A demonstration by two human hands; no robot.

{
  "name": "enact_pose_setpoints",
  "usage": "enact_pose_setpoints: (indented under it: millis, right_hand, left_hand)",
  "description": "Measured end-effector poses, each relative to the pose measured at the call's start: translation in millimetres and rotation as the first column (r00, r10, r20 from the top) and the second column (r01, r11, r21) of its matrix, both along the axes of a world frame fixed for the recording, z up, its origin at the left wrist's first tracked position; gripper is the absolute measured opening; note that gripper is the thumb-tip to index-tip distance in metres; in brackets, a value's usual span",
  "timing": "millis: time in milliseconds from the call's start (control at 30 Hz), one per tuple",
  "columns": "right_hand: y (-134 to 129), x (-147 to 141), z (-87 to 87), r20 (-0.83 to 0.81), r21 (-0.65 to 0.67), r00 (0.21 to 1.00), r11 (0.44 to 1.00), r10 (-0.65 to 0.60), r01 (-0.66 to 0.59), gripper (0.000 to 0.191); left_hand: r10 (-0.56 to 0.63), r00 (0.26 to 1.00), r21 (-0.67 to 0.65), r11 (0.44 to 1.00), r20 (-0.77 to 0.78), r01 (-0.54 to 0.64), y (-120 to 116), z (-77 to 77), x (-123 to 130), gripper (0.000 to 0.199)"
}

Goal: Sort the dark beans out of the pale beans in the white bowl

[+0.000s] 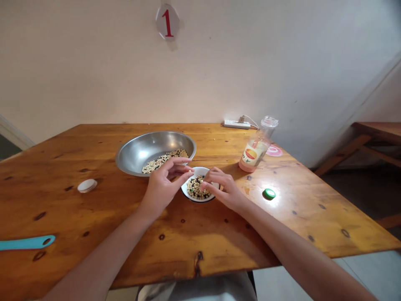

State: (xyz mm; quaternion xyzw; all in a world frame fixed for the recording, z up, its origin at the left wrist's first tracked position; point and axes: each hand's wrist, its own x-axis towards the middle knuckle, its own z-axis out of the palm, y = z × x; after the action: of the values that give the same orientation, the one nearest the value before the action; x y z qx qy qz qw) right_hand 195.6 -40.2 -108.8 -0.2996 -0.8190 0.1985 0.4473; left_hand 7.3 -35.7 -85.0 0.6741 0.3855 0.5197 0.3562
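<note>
Surface: here's the knotty wooden surface (200,246), spread across the lower frame.
Steel bowl: upper center, a steel bowl (140,152) holding mixed beans (164,162).
Left hand: the left hand (162,189) hovers over the steel bowl's near rim, pinching a pale bean (190,171).
Right hand: the right hand (223,189) curls loosely just beside the white bowl; any grip, can't tell.
White bowl: center, a small white bowl (198,200) piled with beans.

A numbered disc (167,21) hangs on the white wall (94,71).

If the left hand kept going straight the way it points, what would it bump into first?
The left hand would probably bump the rim of the small white bowl first. Its fingertips point that way, but it's hard to tell how high above the rim they are.
</note>
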Motion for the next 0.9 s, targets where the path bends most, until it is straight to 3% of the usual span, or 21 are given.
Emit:
enact_pose_setpoints:
  millis: [133,400,567,900]
  right_hand:
    - [2.7,0.0,-1.4,0.037,0.039,0.999,0.999,-0.013,0.011,0.027]
    - [8.1,1.3,-4.2,0.103,0.087,0.994,0.996,-0.031,0.023,0.02]
    - [10.3,5.2,-4.7,0.134,0.035,0.989,0.998,-0.056,0.052,0.014]
    - [8.3,0.9,-7.2,0.062,0.045,0.998,0.999,-0.02,0.018,0.026]
  left_hand:
    - [-0.028,0.998,-0.046,0.999,0.05,0.03,3.7,-2.1,1.0,0.017]
    - [-0.036,0.996,-0.095,0.995,0.082,0.044,7.4,-2.5,-1.7,0.019]
    - [-0.021,0.998,-0.094,0.995,0.055,0.026,7.3,-1.7,-6.0,0.02]
    - [-0.004,1.0,-0.017,1.0,-0.014,0.004,2.6,-5.6,1.3,0.015]
